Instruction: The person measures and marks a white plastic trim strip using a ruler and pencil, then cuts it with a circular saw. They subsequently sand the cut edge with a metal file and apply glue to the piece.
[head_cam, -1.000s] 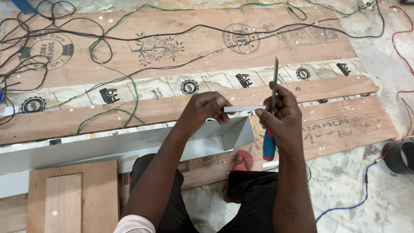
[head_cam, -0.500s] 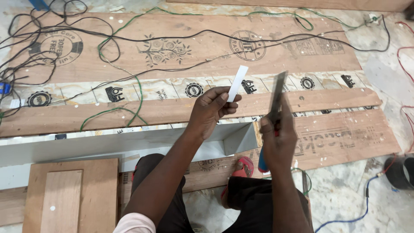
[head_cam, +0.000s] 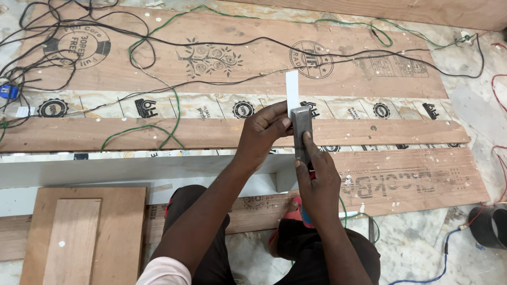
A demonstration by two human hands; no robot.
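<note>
Left hand [head_cam: 262, 133] pinches a white strip [head_cam: 292, 91] upright above the white board [head_cam: 105, 170], right hand [head_cam: 317, 182] clenched on a chisel [head_cam: 301, 132] laid flat against the strip's lower end: trimming step, judged; next calls for steady blade pressure.

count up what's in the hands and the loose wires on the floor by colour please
White strip in left hand: 1
Grey metal file in right hand: 1
Black wire tangles: 1
Green wires: 2
Red wires: 1
Blue wires: 1
Total: 7
</note>
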